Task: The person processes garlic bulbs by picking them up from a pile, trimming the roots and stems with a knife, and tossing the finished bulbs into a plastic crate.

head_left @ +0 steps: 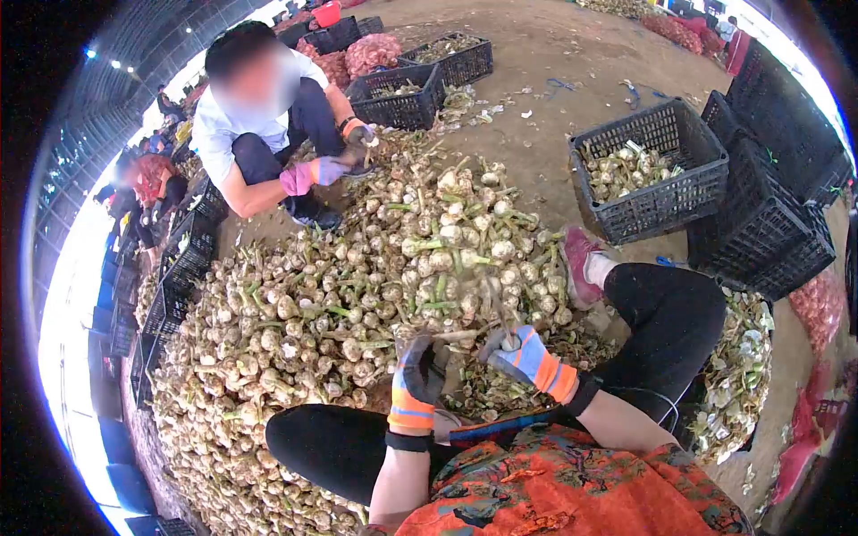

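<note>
My left hand (pixel 416 382), in a grey, orange and blue glove, is closed at the lower middle of the view. From its fingertips a pale garlic stem (pixel 460 336) reaches across toward my right hand (pixel 534 359). That hand wears a matching glove, and its fingers are curled in. A small pale, rounded bit shows at its fingertips; I cannot make out what it is. A thin blurred shape rises just above the right hand. Both hands are above a large heap of garlic bulbs (pixel 295 308) with stems attached.
Across the heap a co-worker (pixel 259 134) crouches, gloved hands at the garlic. A black crate (pixel 657 214) with trimmed bulbs stands at the right, beside stacked crates (pixel 760 241). More crates (pixel 398 98) and red net sacks (pixel 374 54) are behind. Peelings (pixel 737 375) lie by my knee.
</note>
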